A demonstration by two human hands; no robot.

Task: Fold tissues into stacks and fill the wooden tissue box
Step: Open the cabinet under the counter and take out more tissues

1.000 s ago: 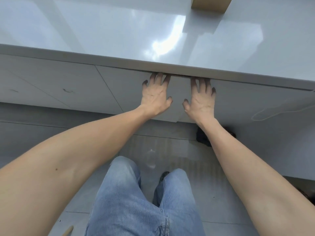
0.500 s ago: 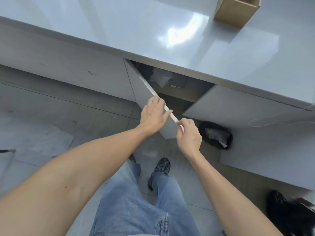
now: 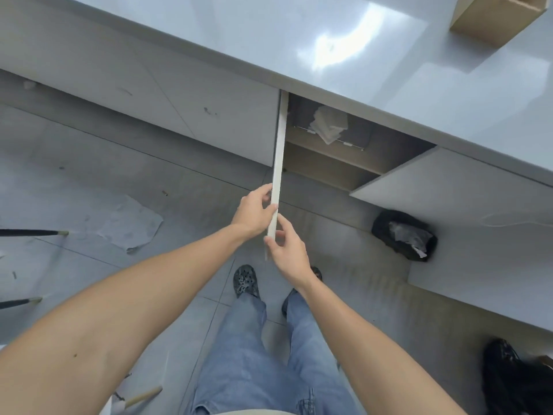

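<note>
Head view, looking down: I count two cupboard doors swung open under the glossy pale grey desk (image 3: 269, 40), one light wooden tissue box (image 3: 496, 16) cut off at the upper right corner of the frame, and one loose heap of white tissues (image 3: 328, 125) inside the open cupboard, upper centre. The narrow white edge of the left cupboard door (image 3: 278, 163) runs as a long strip from the desk's underside toward the middle of the frame, its long axis nearly vertical in the picture. My left hand (image 3: 254, 212) has its grip closed on that edge from the left, thumb and fingers pinching it. My right hand (image 3: 287, 250) sits just below, its grip also clamped on the same edge from the right. The second white door (image 3: 449, 181) stands open at centre right. One black bag with crumpled white paper (image 3: 404, 235) lies on the grey tiled floor (image 3: 89, 163) beneath it. I can read no writing or labels anywhere.
</note>
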